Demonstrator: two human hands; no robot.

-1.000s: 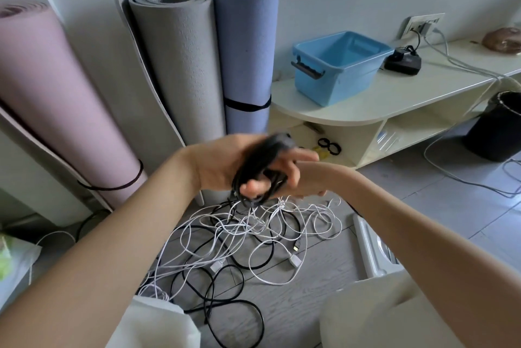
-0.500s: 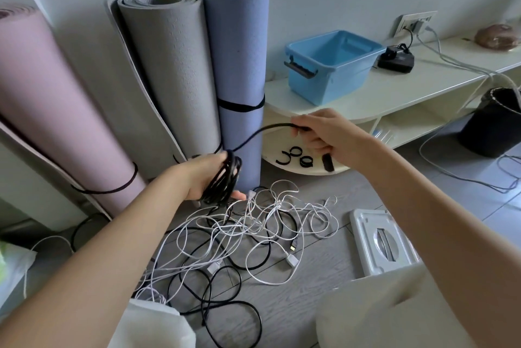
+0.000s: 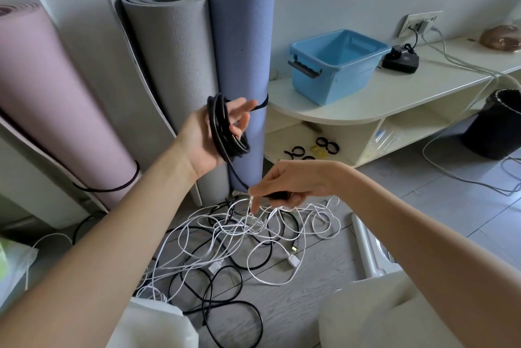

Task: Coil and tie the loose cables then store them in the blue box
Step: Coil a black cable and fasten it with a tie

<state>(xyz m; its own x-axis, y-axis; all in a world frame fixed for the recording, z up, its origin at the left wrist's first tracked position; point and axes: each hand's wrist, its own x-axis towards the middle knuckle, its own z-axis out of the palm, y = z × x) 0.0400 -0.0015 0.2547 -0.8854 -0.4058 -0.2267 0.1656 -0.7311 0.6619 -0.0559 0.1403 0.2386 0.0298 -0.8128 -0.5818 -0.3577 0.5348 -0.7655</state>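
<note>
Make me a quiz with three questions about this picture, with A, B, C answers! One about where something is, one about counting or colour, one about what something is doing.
1. Where is the blue box?
A. on the white shelf top
B. on the floor
C. in a hand

2. How many rolled mats lean on the wall?
A. one
B. three
C. five

3. What is the black cable coil doing?
A. lying in the box
B. hanging from the socket
C. looped around the left hand

Answers:
1. A, it stands on the white shelf top.
2. B, a pink mat, a grey mat and a purple mat.
3. C, the loops sit around the left hand, while the right hand pinches the loose end.
</note>
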